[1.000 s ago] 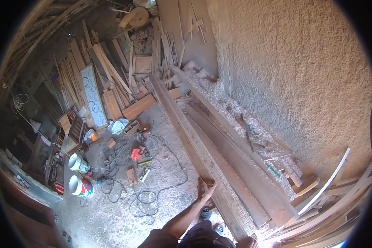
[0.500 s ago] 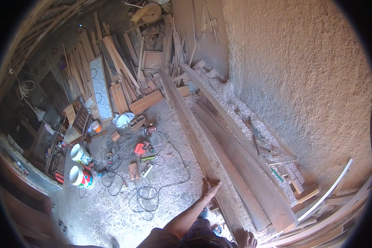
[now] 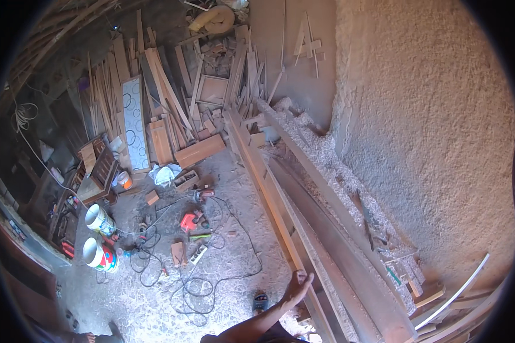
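Note:
A long wooden plank point(image 3: 270, 211) is tilted up on its side, its orange-brown face showing along its length. My left hand point(image 3: 297, 287) is closed over this plank near its close end, thumb and fingers about the edge. My right hand is out of view. Just right of the held plank lies another long board point(image 3: 310, 240) with a pale rough edge. Beyond that, a wide brown board point(image 3: 355, 263) rests lengthwise.
Cables point(image 3: 200, 291), a red tool point(image 3: 189, 222) and a power strip point(image 3: 198, 254) lie on the floor. Two white buckets point(image 3: 100, 254) stand left. Scrap timber point(image 3: 166, 91) leans at the back; shavings point(image 3: 340, 177) line the rough wall point(image 3: 423, 114). A sandal point(image 3: 260, 303) shows below.
The plank under my left hand has turned from lying flat to tilted, and that hand has closed round its edge. My right hand has left the view at the bottom.

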Demonstrator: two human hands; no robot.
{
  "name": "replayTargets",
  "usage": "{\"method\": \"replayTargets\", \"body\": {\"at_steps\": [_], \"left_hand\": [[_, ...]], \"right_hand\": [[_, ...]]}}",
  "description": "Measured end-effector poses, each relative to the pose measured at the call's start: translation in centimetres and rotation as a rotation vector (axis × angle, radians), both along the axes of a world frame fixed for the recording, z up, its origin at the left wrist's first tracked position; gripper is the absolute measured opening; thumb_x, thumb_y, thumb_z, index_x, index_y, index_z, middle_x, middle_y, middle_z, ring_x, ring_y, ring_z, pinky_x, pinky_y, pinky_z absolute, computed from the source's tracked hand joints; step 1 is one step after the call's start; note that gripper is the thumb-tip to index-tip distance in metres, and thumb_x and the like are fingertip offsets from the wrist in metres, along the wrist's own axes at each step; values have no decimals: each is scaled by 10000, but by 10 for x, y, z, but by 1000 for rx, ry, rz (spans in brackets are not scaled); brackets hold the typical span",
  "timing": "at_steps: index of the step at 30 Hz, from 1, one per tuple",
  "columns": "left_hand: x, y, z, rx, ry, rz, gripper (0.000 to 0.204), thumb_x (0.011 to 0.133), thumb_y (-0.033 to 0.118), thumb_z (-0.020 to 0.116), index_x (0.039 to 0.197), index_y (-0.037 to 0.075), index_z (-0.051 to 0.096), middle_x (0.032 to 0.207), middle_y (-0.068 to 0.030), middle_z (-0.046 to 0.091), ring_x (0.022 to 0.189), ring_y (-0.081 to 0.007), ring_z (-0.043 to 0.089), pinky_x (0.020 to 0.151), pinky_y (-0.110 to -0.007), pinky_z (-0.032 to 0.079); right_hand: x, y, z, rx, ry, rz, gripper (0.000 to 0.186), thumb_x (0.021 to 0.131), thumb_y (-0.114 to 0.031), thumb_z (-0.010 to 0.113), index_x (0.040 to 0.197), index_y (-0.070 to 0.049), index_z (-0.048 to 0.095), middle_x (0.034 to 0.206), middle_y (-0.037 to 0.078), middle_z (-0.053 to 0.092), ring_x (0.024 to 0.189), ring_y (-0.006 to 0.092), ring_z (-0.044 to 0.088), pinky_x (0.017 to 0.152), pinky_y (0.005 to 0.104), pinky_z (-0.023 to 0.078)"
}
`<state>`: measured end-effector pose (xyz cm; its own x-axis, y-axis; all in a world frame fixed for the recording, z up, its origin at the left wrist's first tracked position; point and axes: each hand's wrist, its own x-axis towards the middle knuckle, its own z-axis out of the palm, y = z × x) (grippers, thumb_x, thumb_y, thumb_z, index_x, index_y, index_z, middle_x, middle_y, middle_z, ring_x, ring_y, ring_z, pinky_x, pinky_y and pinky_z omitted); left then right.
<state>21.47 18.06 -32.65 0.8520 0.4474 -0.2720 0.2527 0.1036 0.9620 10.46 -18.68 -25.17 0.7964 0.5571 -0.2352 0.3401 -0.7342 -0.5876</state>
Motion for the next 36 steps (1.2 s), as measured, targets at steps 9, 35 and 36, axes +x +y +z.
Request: {"method": "replayTargets", "body": {"at_steps": [9,35,36], "left_hand": [[90,137,-33,-267,52,126,362,916,380,698,1046,50,625,895,-52,587,675,-134,586,508,-307,500],[82,103,-22,-322,122,17,588,966,504,559,1287,29,433,1002,-148,579,783,-227,653,600,-388,625],[80,103,-26,-345,141,14,602,970,530,540,1288,32,422,979,-139,577,757,-219,649,595,-380,617]], "right_hand": [[-52,-19,-100,309,518,-443,255,838,-152,785,1034,-42,665,913,50,684,779,152,649,613,309,539],[-14,91,-36,-491,-145,-313,1064,755,-528,764,1562,-103,215,1502,255,369,1313,474,414,1074,602,340],[-14,92,-35,-512,-102,-343,1069,754,-547,756,1563,-103,215,1524,250,347,1322,470,410,1085,604,326]]}}
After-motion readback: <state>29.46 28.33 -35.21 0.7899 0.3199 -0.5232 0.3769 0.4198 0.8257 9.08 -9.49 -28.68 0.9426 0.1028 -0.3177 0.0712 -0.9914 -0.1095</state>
